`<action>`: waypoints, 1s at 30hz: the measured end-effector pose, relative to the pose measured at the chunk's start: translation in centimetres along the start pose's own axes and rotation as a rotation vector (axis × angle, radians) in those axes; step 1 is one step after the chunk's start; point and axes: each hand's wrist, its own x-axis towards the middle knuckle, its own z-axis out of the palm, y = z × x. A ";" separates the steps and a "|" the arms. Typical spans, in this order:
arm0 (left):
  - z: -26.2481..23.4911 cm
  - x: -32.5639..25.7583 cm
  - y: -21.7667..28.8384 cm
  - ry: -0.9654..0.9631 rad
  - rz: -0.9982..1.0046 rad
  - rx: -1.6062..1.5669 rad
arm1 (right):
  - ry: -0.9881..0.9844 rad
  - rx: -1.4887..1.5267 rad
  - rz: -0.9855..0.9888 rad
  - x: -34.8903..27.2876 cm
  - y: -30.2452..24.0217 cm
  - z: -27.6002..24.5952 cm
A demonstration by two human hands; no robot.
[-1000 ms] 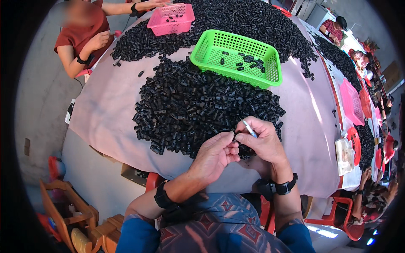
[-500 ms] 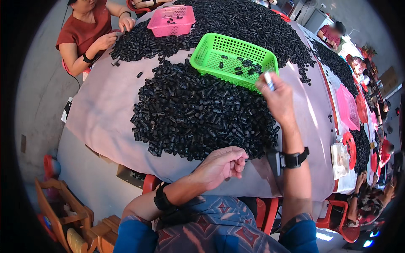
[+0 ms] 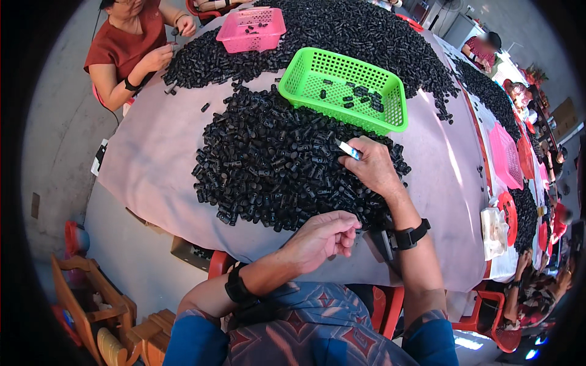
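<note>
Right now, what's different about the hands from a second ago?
The hands were together; then the right hand went out to the green basket and has come back over the black pile. The left hand shifted slightly toward the body. I can't tell if a piece was let go. The white-and-blue tool stayed in the right hand; the basket stayed put.

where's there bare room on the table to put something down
Two patches of the pale pink cloth look mostly bare: left of the near black pile, out to the cloth's left edge, and right of the green basket and right hand. Crowded: the near pile itself and the far heap.
</note>
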 end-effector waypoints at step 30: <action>0.0 0.0 1.4 0.276 0.321 0.136 | 0.041 0.562 -0.159 -6.8 -2.3 0.0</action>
